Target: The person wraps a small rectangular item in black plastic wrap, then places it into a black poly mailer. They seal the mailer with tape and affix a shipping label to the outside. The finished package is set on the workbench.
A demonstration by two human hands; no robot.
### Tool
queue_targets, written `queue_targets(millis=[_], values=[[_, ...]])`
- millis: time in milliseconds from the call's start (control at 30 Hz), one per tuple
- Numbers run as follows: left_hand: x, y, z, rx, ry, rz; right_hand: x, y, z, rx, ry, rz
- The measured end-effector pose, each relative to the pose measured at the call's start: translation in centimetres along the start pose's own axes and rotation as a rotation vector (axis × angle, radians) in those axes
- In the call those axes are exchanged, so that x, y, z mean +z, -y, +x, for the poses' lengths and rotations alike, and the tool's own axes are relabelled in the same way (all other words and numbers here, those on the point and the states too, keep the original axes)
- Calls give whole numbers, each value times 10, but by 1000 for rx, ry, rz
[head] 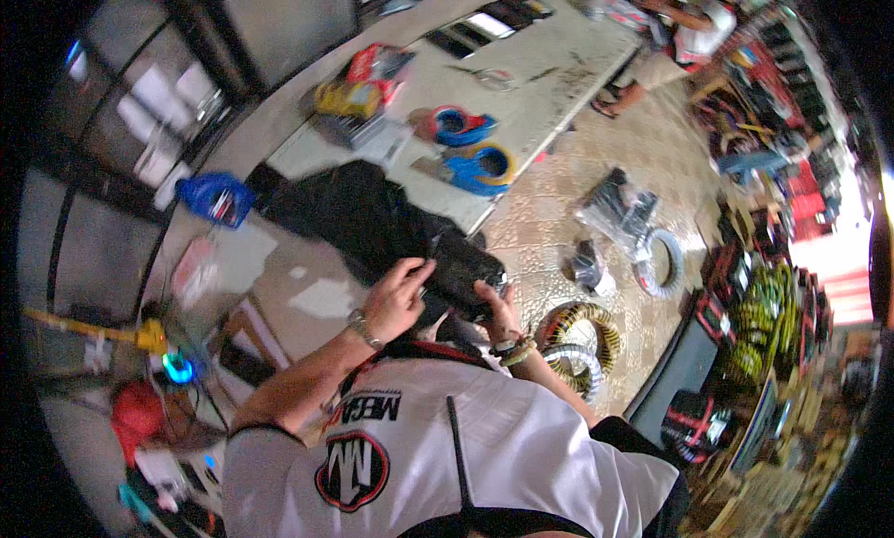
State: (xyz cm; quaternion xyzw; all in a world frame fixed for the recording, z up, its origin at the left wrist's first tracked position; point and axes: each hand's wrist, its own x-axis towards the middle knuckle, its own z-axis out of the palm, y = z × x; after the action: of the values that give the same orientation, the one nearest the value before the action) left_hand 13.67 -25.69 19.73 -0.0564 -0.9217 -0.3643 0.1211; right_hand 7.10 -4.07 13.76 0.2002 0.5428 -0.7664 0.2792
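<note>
A dark, shiny black bundle [464, 269], possibly wrapped in plastic, lies before me at the table's near edge. My right hand [499, 307] grips its right end, thumb on top. At the bundle's left side is my left hand [399, 299], index finger extended over it; blur hides whether the fingers hold anything. A crumpled black cloth or bag [349, 209] spreads across the table just beyond and to the left.
The long pale table [538, 91] carries blue tape rolls [482, 168], a blue container [218, 197] and red-and-yellow packages [353, 84]. Coiled rings [580, 335] and plastic-wrapped items [614, 202] sit on the tiled floor. Another person [688, 42] is at the far end; stocked shelves [761, 314] line the right.
</note>
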Motion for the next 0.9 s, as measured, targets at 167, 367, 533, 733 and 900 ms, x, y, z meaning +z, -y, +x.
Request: queue_targets(millis=[167, 367, 533, 733, 900], values=[[-4, -4, 26, -34, 17, -168, 5, 3, -4, -170, 157, -156], [-10, 79, 135, -476, 836, 410, 12, 11, -7, -291, 330, -358], [36, 116, 138, -181, 832, 123, 22, 20, -12, -209, 319, -328], [104, 75, 160, -254, 406, 122, 6, -29, 39, -136, 239, -274], [96, 6, 109, 84, -191, -275, 11, -93, 84, 319, 118, 219]])
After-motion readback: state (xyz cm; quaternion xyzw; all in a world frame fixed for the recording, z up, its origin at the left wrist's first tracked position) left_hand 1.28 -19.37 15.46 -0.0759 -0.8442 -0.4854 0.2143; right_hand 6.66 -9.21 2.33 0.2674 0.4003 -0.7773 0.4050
